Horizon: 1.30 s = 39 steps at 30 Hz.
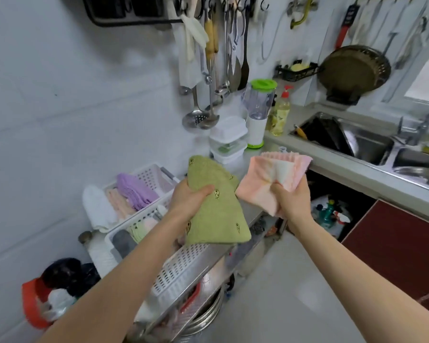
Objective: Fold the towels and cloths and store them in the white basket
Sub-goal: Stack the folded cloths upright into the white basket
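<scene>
Terry green towel (216, 206) — fringed pink cloth (270, 179)

Home kitchen: steel sink (372, 144), hanging ladles (208, 120).

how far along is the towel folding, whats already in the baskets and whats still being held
Partly done. Folded purple, peach and white cloths already sit in the far white basket. In hand: the left hand grips a folded green towel above the near basket, and the right hand holds a bunched pink cloth. Left: fold the pink cloth, then store both.
</scene>
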Each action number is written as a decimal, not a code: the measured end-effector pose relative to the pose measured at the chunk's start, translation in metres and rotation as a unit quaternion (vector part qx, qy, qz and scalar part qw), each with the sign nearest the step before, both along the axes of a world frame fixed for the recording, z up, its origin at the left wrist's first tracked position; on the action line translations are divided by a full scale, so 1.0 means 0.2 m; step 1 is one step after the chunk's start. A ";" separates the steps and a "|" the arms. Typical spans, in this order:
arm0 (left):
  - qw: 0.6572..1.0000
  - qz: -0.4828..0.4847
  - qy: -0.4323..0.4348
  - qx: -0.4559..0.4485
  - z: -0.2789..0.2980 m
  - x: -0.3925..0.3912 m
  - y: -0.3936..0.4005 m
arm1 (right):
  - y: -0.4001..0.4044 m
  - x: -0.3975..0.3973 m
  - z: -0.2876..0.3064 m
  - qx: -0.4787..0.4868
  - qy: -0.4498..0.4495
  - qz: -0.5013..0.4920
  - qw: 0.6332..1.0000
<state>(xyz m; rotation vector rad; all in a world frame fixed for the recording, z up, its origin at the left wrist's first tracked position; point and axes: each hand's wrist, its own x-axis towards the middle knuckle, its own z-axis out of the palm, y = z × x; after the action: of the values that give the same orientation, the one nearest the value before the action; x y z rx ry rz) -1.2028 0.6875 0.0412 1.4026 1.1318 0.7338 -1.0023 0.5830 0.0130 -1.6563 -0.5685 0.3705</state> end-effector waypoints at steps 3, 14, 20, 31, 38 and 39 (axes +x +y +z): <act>1.000 0.009 -0.009 0.003 0.04 0.05 0.17 | 0.15 0.05 0.04 0.002 -0.022 0.013 1.000; 0.988 0.152 0.008 0.017 -0.04 0.13 0.60 | 0.69 0.17 -0.07 -0.018 0.047 0.095 0.994; 0.979 0.200 0.037 0.003 -0.13 0.26 0.70 | 0.87 0.36 -0.11 -0.017 0.105 0.127 0.986; 0.968 0.210 -0.014 -0.140 -0.31 0.37 0.80 | 1.02 0.44 -0.19 0.001 0.185 0.161 0.970; 0.976 0.107 -0.017 -0.188 -0.48 0.59 0.84 | 1.04 0.52 -0.22 0.021 0.194 0.155 0.968; 0.975 0.089 -0.019 -0.201 -0.50 0.62 0.85 | 1.04 0.54 -0.24 0.022 0.196 0.148 0.969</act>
<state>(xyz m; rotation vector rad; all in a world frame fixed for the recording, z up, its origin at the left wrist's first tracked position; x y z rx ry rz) -1.0797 0.8585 -0.0579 0.9524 1.3043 0.6110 -0.8944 0.7918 -0.0341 -1.4045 -0.5193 0.8758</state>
